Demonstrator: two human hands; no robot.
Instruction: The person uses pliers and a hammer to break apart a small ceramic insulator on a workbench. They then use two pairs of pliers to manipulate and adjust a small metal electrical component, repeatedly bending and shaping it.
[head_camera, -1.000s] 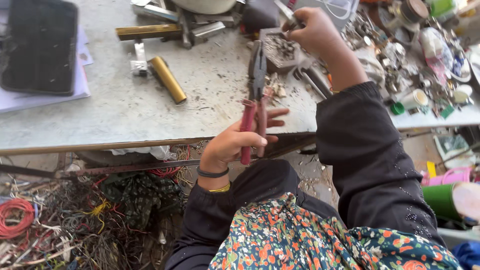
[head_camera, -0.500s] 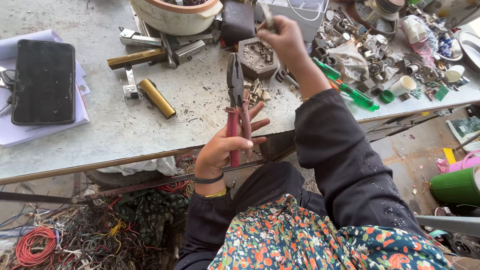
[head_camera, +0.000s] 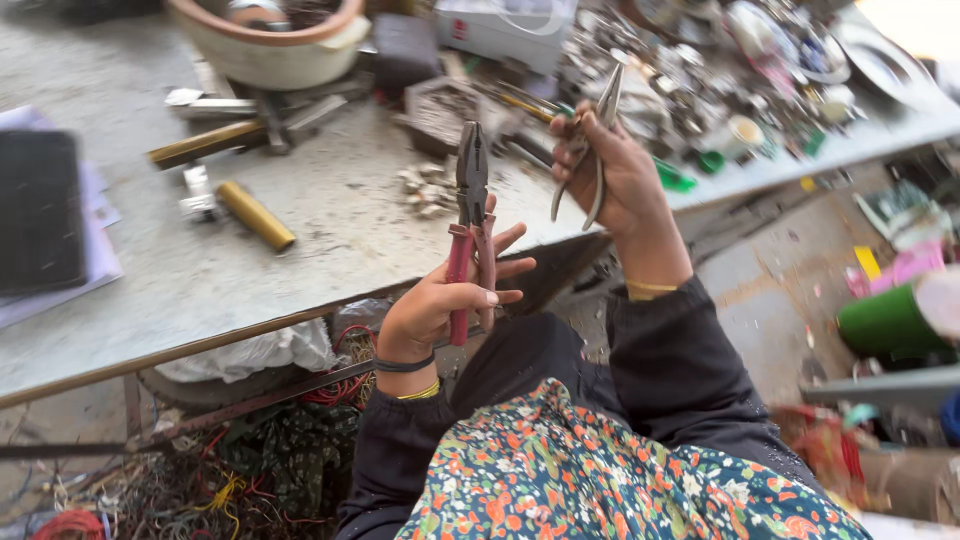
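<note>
Workbench (head_camera: 300, 250): right hand (head_camera: 615, 175) now lifts tweezers (head_camera: 590, 150)

Black long sleeves, floral garment, black and yellow wrist bangles.

On the table (head_camera: 330, 215), a cylinder (head_camera: 256, 216) lies left of the pliers (head_camera: 471, 215), bowl (head_camera: 265, 45) behind

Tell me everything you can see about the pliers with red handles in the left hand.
The red-handled pliers are combination pliers with a dark, dull metal head and two red sleeved handles, worn-looking. They stand nearly upright, head up, jaws closed, handles close together. The left hand holds them by the lower handles, fingers loosely spread rather than clenched. They are lifted in the air in front of the workbench edge, apart from the bare metal pliers in the right hand. Nothing else touches them.
</note>
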